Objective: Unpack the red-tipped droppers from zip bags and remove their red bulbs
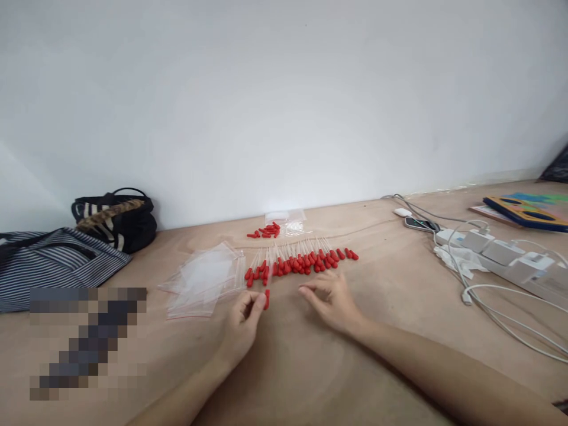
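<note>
My left hand point(245, 316) is closed, thumb and finger pinching a thin pale stick with a red tip point(267, 299), which stands upright over the wooden table. My right hand point(331, 299) is held to the right of it, thumb and fingers apart, with nothing visible between them. Just beyond both hands lies a row of red-tipped sticks point(306, 261), red ends toward me and pale shafts pointing to the wall. Behind that row is a small heap of loose red pieces point(267, 230). Left of the row, clear zip bags point(204, 281) overlap in a stack.
Another clear bag point(288, 222) lies near the wall. On the right are a power strip with chargers point(506, 254), white cables point(492, 299), and a blue-and-yellow board point(523, 210). A striped cloth bag point(62, 260) and a black bag point(133, 219) stand on the left.
</note>
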The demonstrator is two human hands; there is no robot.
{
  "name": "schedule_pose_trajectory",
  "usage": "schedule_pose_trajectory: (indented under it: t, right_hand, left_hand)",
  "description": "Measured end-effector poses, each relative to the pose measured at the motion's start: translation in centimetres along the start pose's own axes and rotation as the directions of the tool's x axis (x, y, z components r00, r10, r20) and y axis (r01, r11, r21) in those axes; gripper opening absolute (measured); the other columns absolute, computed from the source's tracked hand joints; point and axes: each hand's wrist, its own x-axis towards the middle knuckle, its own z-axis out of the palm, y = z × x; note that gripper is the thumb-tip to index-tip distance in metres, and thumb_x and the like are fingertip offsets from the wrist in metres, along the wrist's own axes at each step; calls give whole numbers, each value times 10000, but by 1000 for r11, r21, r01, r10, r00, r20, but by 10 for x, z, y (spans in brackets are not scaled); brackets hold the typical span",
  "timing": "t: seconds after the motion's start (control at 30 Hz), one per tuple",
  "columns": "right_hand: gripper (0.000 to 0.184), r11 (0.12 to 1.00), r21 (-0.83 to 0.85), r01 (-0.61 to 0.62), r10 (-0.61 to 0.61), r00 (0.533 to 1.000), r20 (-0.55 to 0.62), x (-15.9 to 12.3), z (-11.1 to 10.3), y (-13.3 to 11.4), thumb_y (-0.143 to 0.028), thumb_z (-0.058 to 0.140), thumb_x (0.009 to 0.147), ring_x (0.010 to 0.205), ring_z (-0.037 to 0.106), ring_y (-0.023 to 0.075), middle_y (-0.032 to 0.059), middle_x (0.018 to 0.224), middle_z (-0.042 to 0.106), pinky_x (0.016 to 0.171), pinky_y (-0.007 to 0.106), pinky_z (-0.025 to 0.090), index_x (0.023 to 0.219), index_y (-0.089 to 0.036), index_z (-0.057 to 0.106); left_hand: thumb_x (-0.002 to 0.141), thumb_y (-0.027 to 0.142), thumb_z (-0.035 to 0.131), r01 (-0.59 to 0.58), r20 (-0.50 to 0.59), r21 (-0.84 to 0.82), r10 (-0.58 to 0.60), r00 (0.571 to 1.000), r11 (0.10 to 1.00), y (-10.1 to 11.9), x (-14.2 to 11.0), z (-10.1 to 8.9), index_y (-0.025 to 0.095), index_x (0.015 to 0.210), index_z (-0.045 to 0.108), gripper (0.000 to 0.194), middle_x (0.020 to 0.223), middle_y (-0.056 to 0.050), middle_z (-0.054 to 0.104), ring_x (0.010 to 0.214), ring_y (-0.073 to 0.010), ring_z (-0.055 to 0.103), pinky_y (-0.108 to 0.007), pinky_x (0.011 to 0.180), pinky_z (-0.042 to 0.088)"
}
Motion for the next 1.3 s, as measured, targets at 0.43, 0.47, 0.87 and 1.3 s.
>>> schedule_pose_trajectory:
  t: [0.43, 0.47, 0.87, 1.3]
  right_hand:
    - [217, 984, -143, 107, -94, 991, 97, -3, 5, 0, -209, 348, 867, 779, 486, 155, 19, 790, 615, 728, 332, 270, 869, -196, 564]
    - [206, 954, -237, 182, -161, 981, 104, -2, 4, 4, -190, 366, 854, 787, 477, 161, 26, 794, 612, 734, 342, 254, 879, -193, 571]
    - [193, 817, -319, 480, -462, 876, 137, 0, 12, 17, -223, 438, 852, 772, 484, 139, 1, 739, 647, 837, 367, 183, 929, -229, 615]
    - [209, 795, -342, 501, -497, 861, 106, -4, 9, 18, -245, 432, 857, 701, 470, 138, -10, 592, 625, 846, 383, 154, 841, -241, 640]
  left_hand:
    - [780, 265, 545, -495, -70, 336, 546, 835, 801, 0, -10, 8, 191, 1026, 500, 261, 938, -58, 579, 883, -177, 545, -321, 772, 445]
    - [769, 241, 564, -579, -63, 433, 664, 745, 691, 1, -7, 4, 200, 1026, 507, 266, 970, -62, 579, 932, -190, 533, -340, 815, 426]
    - [882, 207, 393, -736, 276, 476, 713, 645, 482, -10, 16, 21, 171, 790, 593, 223, 649, -10, 593, 629, -127, 512, -304, 683, 362]
    - [894, 166, 293, -716, 344, 468, 640, 687, 517, -5, 12, 19, 155, 678, 535, 324, 613, -20, 521, 596, -135, 440, -293, 643, 302]
